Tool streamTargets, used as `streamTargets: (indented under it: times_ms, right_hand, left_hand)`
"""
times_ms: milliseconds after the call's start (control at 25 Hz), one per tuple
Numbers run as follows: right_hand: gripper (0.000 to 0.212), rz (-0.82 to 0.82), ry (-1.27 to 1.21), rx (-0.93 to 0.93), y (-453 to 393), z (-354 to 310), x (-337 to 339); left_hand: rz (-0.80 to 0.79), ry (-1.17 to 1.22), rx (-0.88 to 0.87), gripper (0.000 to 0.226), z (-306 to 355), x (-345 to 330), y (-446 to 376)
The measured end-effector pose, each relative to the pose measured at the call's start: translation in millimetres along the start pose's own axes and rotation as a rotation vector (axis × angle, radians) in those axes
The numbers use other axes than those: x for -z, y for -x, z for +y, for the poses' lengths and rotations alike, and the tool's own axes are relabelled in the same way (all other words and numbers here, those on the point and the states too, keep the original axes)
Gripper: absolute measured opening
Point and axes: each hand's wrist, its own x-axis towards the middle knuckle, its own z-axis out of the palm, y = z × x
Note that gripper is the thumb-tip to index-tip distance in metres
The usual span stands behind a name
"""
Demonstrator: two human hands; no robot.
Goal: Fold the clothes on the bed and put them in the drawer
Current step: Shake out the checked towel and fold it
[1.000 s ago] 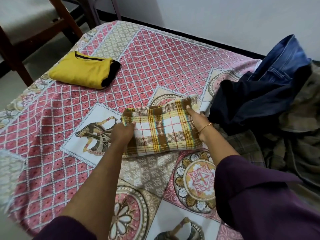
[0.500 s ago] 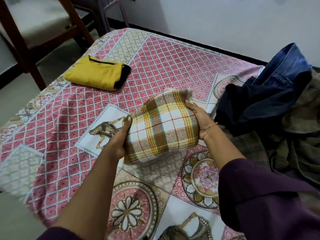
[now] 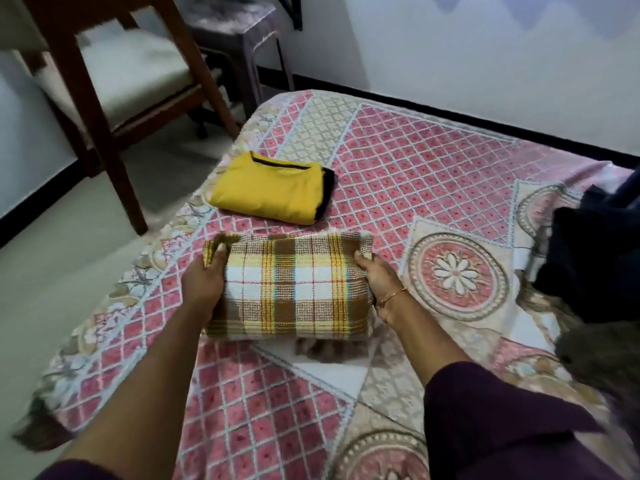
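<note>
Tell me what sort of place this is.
Most likely a bedroom at home: a bed under a patterned cover, folded clothes like the yellow garment on it, and a wooden chair beside it.

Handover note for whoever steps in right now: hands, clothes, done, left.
Left hand: grips the left end of the folded yellow-brown checked cloth.
Right hand: grips its right end.
The checked cloth sits near the bed's left edge, just in front of the folded yellow garment with black trim, apart from it.
Dark unfolded clothes pile lies at the right of the patterned pink bedspread.
Done: two items folded.
Left: fold the pile, move everything to the drawer; no drawer in view.
</note>
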Motion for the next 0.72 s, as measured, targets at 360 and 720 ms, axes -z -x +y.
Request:
streamTargets:
  times_ms: [360, 720]
  right_hand:
    - [0.035, 0.236, 0.392, -0.058, -82.4, 10.4, -125.9]
    - [0.038, 0.351, 0.586, -0.121, -106.3, 9.3, -134.6]
  left_hand:
    - [0.038, -0.312, -0.144, 0.066, -3.5, 47.6, -162.9]
    - [-0.045, -0.504, -0.033, 0.074, -16.7, 19.5, -192.8]
